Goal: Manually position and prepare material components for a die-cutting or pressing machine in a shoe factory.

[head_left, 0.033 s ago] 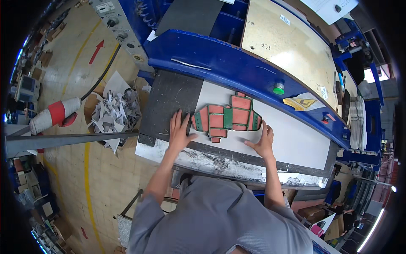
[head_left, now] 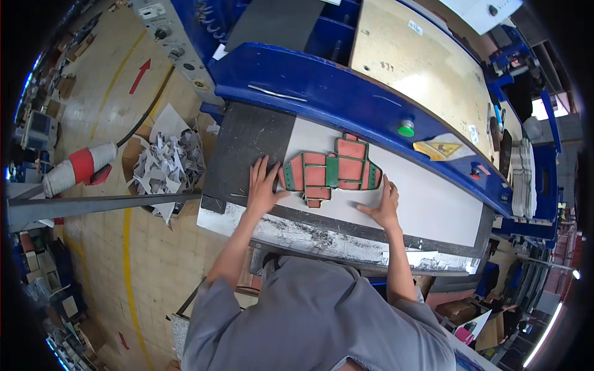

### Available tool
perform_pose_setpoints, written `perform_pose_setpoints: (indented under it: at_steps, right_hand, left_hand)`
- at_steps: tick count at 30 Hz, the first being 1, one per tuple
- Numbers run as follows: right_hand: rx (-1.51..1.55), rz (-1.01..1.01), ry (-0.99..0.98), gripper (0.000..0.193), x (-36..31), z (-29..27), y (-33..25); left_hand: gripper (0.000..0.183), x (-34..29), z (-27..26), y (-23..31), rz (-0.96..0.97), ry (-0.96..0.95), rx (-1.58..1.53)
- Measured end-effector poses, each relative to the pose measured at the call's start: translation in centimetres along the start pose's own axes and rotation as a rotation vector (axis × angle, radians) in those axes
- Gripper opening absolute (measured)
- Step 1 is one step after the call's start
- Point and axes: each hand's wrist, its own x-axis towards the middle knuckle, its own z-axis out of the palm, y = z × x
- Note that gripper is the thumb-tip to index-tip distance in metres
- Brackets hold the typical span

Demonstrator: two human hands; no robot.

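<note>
A cutting die [head_left: 332,172] with pink-red foam panels, green sections and dark rims lies flat on a white sheet [head_left: 427,196]. My left hand [head_left: 266,188] is at the die's left end, palm down, its fingers stretched and spread over the dark pad [head_left: 244,145]. At the opposite end, my right hand [head_left: 385,207] has its thumb and forefinger wide apart, the forefinger tip close by the die's right edge. Whether either hand's fingertips touch the die, I cannot tell. Neither hand is wrapped round anything.
Beyond the sheet runs the blue beam [head_left: 322,80] of a press, with a green button [head_left: 406,128]. Left of the bed stands a carton of paper scraps [head_left: 167,167]. A grey bar [head_left: 105,207] crosses at left. Folded stacks [head_left: 523,176] are at right.
The view has shifted very slightly. My hands and the cutting die keep the same places relative to each other.
</note>
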Motion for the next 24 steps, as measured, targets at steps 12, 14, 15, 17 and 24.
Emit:
perform_pose_setpoints:
  at_steps: [12, 14, 15, 17, 24]
  right_hand:
    - [0.188, -0.033, 0.074, 0.092, 2.5, 1.3, 2.8]
    - [0.171, -0.091, 0.141, 0.09, 0.8, 1.8, 3.5]
    - [0.17, -0.098, 0.141, 0.09, 0.1, 2.0, 3.7]
    - [0.153, -0.014, 0.154, 0.088, -2.1, 2.5, 3.9]
    - [0.167, -0.045, 0.203, 0.087, -2.8, 3.3, 3.3]
  left_hand:
    - [0.067, -1.0, 2.8, 0.2, -0.015, 0.207, -0.024]
    - [0.067, -1.4, 2.8, 0.0, -0.008, 0.143, 0.001]
    - [0.066, -1.3, 2.8, -0.1, -0.001, 0.082, 0.024]
    - [0.067, -1.6, 2.7, -0.3, 0.013, 0.06, 0.01]
    - [0.07, -1.0, 2.2, -0.5, 0.009, 0.043, 0.044]
